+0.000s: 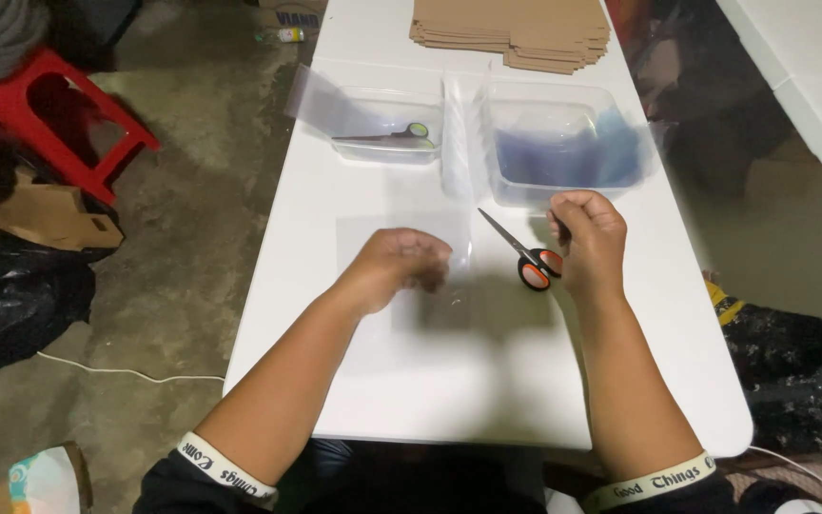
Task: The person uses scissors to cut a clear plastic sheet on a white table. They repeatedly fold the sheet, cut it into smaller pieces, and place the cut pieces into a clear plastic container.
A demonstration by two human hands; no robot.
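Clear plastic sheet (401, 238) flat mid-tabletop (335, 400), under curled left hand (401, 265) pinching it; orange-handled scissors (525, 255) just beside fisted right hand (590, 238), contents indiscernible.

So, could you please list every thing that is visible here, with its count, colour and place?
scissors with orange handles: one, black and orange, on the table beside the right hand
scissors with green handle: one, in the left clear tub
clear tubs: two, transparent, mid table; right one holds blue sheets
clear plastic sheet: one, under the left hand
flat cardboard stack: one, brown, far end
table: one, white
red stool: one, floor left
left hand: closed on the sheet
right hand: fisted
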